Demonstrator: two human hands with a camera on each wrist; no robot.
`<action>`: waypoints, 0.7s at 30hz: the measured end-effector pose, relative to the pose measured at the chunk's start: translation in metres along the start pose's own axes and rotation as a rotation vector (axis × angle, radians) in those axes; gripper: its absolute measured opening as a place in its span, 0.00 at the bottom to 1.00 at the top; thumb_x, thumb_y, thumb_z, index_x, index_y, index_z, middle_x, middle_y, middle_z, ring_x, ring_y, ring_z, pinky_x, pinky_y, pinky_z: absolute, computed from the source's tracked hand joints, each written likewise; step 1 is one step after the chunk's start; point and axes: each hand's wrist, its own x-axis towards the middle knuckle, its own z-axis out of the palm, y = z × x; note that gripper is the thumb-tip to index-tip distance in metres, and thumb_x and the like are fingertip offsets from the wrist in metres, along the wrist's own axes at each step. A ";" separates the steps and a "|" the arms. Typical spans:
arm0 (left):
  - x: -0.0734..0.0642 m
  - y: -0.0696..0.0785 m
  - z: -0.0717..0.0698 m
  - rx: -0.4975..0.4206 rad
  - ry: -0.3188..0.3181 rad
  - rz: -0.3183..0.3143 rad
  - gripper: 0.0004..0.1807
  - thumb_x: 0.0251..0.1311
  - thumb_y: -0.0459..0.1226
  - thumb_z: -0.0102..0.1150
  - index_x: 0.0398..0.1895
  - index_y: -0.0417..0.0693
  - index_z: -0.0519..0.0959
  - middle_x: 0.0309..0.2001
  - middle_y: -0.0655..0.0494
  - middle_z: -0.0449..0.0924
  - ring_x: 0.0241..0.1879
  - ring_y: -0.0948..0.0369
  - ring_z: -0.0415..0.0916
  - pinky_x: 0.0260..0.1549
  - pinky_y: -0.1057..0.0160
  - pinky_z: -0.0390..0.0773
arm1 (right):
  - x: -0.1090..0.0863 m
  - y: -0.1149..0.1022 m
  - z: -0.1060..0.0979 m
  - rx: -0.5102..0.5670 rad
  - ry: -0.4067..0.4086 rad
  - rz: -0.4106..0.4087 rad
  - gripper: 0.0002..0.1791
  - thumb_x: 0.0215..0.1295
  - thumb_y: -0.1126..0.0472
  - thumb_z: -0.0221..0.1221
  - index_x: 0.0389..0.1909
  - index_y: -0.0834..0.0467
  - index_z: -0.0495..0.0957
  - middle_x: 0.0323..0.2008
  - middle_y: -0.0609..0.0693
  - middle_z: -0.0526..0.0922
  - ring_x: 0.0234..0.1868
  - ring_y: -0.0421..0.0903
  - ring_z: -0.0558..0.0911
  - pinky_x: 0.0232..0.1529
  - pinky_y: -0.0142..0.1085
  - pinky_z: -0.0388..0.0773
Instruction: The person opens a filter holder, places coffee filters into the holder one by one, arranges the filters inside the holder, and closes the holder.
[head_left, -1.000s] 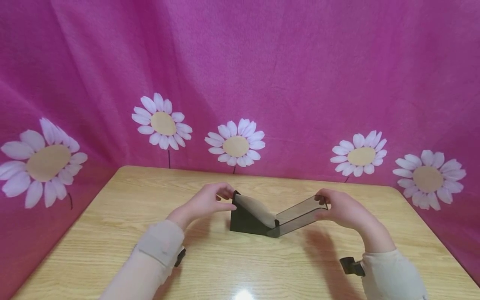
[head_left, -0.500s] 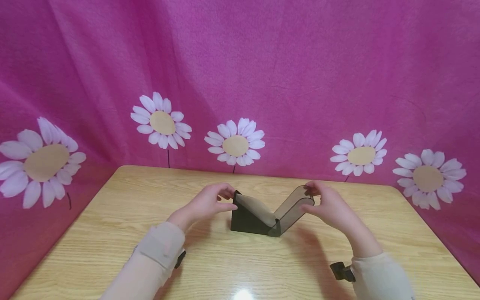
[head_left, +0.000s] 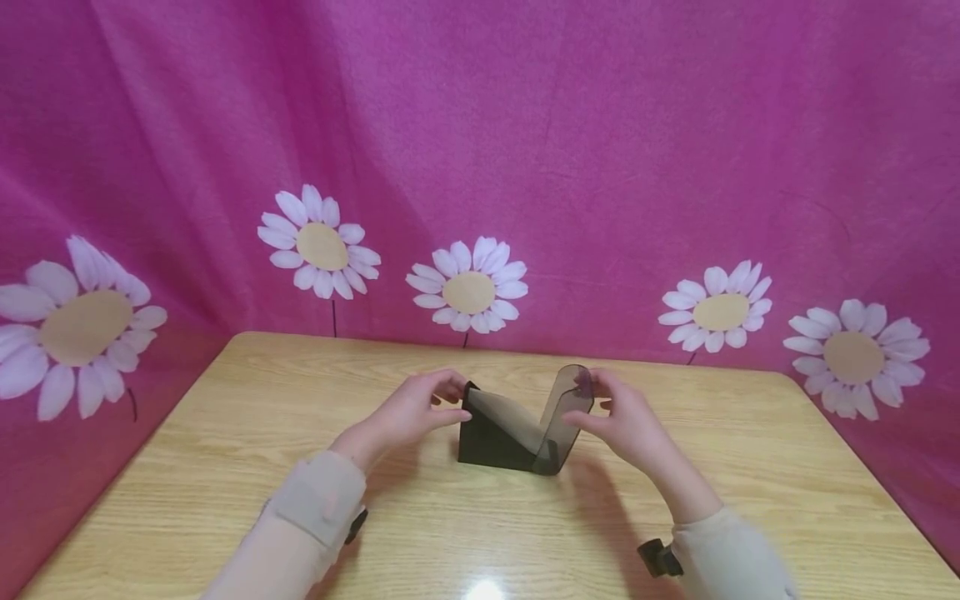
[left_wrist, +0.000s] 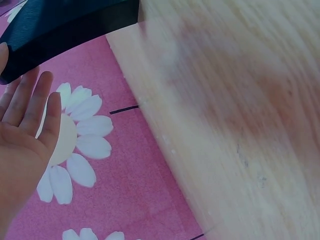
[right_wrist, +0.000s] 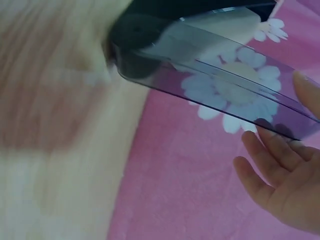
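A black wedge-shaped box [head_left: 491, 443] with a hinged, smoky see-through lid [head_left: 561, 404] sits mid-table. The lid stands raised at the box's low right end, leaning to the right, and a pale sloping surface shows inside. My left hand [head_left: 411, 408] holds the tall left end, thumb at the near side and fingers behind; in the left wrist view, those fingers meet the black wall [left_wrist: 75, 35]. With thumb and fingers, my right hand [head_left: 628, 427] pinches the lid's free end. The right wrist view has the clear lid [right_wrist: 170, 85] running from the hinge to that hand.
The wood-grain table [head_left: 360, 542] reaches back to a pink cloth backdrop [head_left: 585, 167] printed with large white daisies. Each wrist wears a pale cuff with a small black camera piece, such as the right camera piece [head_left: 660, 557].
My right hand has swung the lid up and leftward about its hinge, from a low slant to nearly upright. The left hand and the box stay in place.
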 end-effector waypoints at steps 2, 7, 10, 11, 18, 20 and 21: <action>-0.001 -0.001 0.001 0.008 -0.002 0.030 0.16 0.56 0.39 0.63 0.47 0.49 0.75 0.45 0.56 0.80 0.47 0.58 0.76 0.50 0.54 0.74 | 0.001 0.001 0.005 0.010 -0.002 -0.002 0.28 0.54 0.59 0.66 0.53 0.68 0.71 0.48 0.63 0.80 0.52 0.59 0.77 0.52 0.52 0.73; -0.003 -0.004 0.001 0.011 -0.005 0.071 0.16 0.58 0.39 0.61 0.49 0.48 0.73 0.46 0.53 0.79 0.47 0.56 0.76 0.49 0.53 0.74 | 0.001 0.005 0.016 0.008 0.017 -0.003 0.26 0.53 0.59 0.67 0.50 0.67 0.73 0.47 0.63 0.81 0.51 0.58 0.77 0.53 0.52 0.72; -0.003 -0.005 0.001 0.007 -0.003 0.064 0.16 0.59 0.39 0.60 0.49 0.49 0.73 0.47 0.54 0.79 0.48 0.56 0.75 0.50 0.54 0.73 | 0.001 0.008 0.021 0.008 0.016 0.004 0.24 0.52 0.59 0.68 0.48 0.65 0.75 0.45 0.60 0.82 0.50 0.56 0.78 0.54 0.53 0.71; -0.004 -0.005 0.002 0.008 -0.003 0.059 0.16 0.59 0.40 0.60 0.50 0.49 0.73 0.47 0.54 0.78 0.48 0.57 0.75 0.50 0.54 0.73 | 0.001 0.009 0.022 0.005 0.011 0.012 0.23 0.51 0.58 0.68 0.47 0.64 0.75 0.45 0.59 0.82 0.51 0.56 0.78 0.54 0.53 0.70; -0.004 -0.004 0.004 0.008 0.002 0.034 0.17 0.59 0.40 0.60 0.50 0.49 0.72 0.47 0.55 0.78 0.50 0.57 0.74 0.53 0.52 0.72 | 0.000 0.012 0.033 0.008 -0.029 0.055 0.25 0.52 0.58 0.67 0.48 0.65 0.74 0.47 0.60 0.81 0.54 0.58 0.76 0.58 0.52 0.69; -0.004 -0.004 0.005 0.007 0.009 0.028 0.17 0.58 0.39 0.60 0.50 0.49 0.72 0.46 0.56 0.78 0.49 0.57 0.74 0.53 0.52 0.72 | 0.000 0.012 0.036 -0.001 -0.036 0.049 0.24 0.52 0.58 0.68 0.47 0.65 0.74 0.47 0.60 0.81 0.54 0.58 0.76 0.58 0.51 0.69; -0.004 -0.004 0.005 0.010 0.013 0.026 0.17 0.58 0.39 0.61 0.49 0.49 0.72 0.46 0.56 0.78 0.49 0.57 0.74 0.53 0.52 0.72 | 0.000 0.012 0.038 -0.003 -0.043 0.047 0.24 0.51 0.59 0.68 0.47 0.65 0.74 0.47 0.61 0.81 0.54 0.58 0.76 0.58 0.52 0.69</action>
